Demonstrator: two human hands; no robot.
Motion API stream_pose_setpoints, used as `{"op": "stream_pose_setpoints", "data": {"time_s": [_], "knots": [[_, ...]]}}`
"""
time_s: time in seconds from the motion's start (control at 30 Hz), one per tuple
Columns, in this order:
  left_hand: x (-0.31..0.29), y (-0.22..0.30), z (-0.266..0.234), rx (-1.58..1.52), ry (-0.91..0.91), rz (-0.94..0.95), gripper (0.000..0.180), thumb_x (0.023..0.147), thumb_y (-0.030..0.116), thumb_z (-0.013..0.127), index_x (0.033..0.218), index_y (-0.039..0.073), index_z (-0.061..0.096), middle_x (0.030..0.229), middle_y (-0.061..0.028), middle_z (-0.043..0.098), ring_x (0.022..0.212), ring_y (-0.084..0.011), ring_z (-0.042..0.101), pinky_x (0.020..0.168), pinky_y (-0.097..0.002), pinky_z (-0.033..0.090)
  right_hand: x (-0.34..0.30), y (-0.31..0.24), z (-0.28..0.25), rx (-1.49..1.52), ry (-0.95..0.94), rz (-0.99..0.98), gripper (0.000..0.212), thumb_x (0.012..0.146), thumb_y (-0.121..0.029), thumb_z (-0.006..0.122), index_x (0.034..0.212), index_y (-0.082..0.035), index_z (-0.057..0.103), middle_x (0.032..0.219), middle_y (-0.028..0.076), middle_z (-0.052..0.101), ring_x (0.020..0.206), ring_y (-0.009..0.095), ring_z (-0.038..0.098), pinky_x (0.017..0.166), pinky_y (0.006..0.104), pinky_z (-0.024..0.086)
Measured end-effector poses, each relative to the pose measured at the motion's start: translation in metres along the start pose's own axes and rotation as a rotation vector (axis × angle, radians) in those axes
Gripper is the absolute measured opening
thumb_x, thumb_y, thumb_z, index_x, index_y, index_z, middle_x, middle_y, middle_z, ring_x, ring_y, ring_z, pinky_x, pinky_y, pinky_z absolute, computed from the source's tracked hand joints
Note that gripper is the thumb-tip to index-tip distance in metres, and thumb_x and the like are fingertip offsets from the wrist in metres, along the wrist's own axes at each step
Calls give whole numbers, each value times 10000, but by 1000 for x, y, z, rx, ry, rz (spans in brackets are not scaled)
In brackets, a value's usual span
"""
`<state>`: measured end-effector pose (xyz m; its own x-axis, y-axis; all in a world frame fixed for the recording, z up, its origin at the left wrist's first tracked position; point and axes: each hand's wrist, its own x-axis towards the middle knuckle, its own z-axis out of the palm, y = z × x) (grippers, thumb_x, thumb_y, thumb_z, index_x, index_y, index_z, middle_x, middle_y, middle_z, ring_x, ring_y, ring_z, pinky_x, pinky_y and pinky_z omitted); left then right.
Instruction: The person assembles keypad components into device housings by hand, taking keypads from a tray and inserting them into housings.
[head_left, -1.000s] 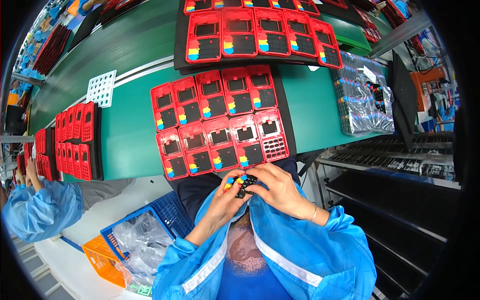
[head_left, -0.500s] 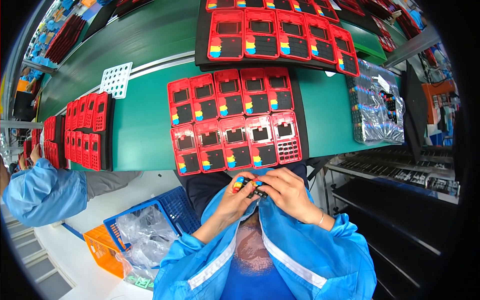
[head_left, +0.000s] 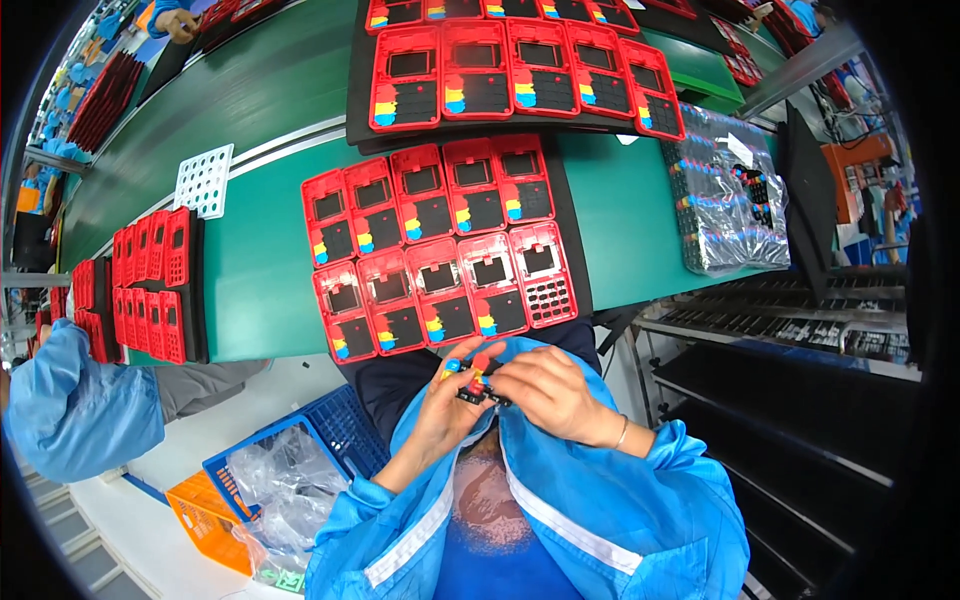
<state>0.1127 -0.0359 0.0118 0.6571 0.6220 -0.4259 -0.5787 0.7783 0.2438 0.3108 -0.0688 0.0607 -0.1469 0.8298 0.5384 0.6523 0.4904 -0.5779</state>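
Observation:
Close to my chest, just off the table's near edge, I hold a small black keypad with red, yellow and blue keys. My left hand grips its left part between thumb and fingers. The fingers of my right hand pinch its right end, and they hide part of it. Beyond my hands, red plastic housings lie in two rows on a black foam board. The nearest right housing shows bare key holes; the others hold black keypads with coloured keys.
Farther off, another board of red housings lies across the table. A plastic-wrapped stack of keypads stands at right, a white perforated plate at left. Crates sit on the floor. A co-worker's blue sleeve shows at far left.
The view has shifted, moving the table's contents leftward. The keypad has been turned in my fingers, showing more of its red keys. A co-worker's hand has appeared at the top left.

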Motion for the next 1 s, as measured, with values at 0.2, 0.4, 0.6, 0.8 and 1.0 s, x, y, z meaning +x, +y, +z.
{"op": "stream_pose_setpoints", "data": {"time_s": [0.2, 0.4, 0.6, 0.8, 1.0], "knots": [[-4, 0, -3, 30, 54, 63, 342, 1028, 49, 531, 1369, 57, 506, 1361, -191, 578, 1211, -322, 634, 1009, -513, 575, 4, 11, -24, 211, 64, 75, 270, 768, -31, 791, 1038, -36, 785, 930, 90, 705, 807, 256, 697, 694, 363, 573], [-2, 2, 9, 92, -64, 116, 379, 917, -123, 629, 1231, 57, 519, 1152, -134, 572, 1166, -351, 657, 991, -544, 593, 18, 51, -35, -361, 70, -117, 278, 743, -72, 753, 1018, -35, 758, 1004, 83, 709, 965, 269, 712, 867, 419, 594], [2, 4, 25, 441, -94, 307, 407, 871, -182, 570, 1229, 8, 534, 1151, -151, 600, 1185, -376, 672, 1048, -488, 541, 13, 54, -32, -477, -105, -138, 325, 782, -96, 693, 1094, -19, 732, 1043, 85, 694, 1015, 247, 682, 982, 441, 550], [10, 18, 37, 933, -174, 510, 396, 843, -194, 520, 1184, -8, 597, 1192, -161, 620, 1117, -267, 698, 986, -394, 539, 14, 42, -37, -607, -178, -190, 326, 778, -93, 683, 1088, -13, 745, 1023, 73, 690, 991, 229, 678, 996, 447, 545], [14, 22, 48, 1439, -173, 625, 403, 812, -139, 602, 1171, 25, 681, 1166, -154, 637, 1027, -274, 700, 919, -359, 551, 9, 51, -39, -513, -121, -104, 349, 781, -121, 787, 1118, -38, 748, 1105, 71, 710, 1069, 242, 678, 1029, 454, 527]]}}
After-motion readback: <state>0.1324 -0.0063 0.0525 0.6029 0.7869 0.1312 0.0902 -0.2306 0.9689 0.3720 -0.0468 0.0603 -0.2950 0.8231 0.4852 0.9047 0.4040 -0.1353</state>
